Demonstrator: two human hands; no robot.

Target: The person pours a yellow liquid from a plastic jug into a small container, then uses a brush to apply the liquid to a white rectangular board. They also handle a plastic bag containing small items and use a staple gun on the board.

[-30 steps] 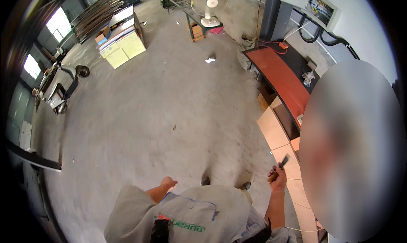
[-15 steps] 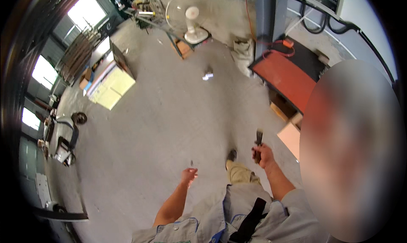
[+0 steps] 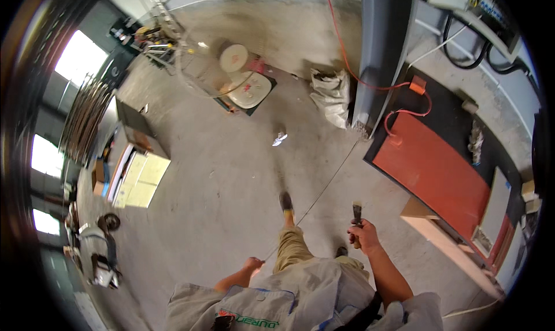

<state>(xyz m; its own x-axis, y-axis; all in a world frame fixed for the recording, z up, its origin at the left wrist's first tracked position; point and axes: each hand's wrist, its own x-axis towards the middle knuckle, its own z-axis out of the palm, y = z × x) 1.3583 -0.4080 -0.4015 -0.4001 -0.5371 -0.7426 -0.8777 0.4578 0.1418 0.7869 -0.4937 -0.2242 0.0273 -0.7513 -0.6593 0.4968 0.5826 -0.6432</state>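
My right hand [image 3: 364, 237] is closed around a short brush-like tool [image 3: 357, 213], dark with a paler flared tip that points away from me. It is held upright in front of my right side, above the concrete floor. Low in front of my left side is my left hand [image 3: 252, 265], its fingers curled together. Whether anything small is between those fingers cannot be made out. Both hands are apart from each other and touch no furniture.
To the right stands a bench with a red sheet [image 3: 430, 157] and an orange cord [image 3: 417, 86]. Ahead are a grey column [image 3: 381, 53], a pale sack [image 3: 331, 97] and a fan [image 3: 250, 89]. A cabinet [image 3: 141, 178] and scooter [image 3: 101, 247] stand left; crumpled scrap [image 3: 280, 139] lies on the floor.
The view has shifted forward as I walk, with the fan, sack and bench now nearer. A large blurred patch at the right is gone. My right hand still grips the tool.
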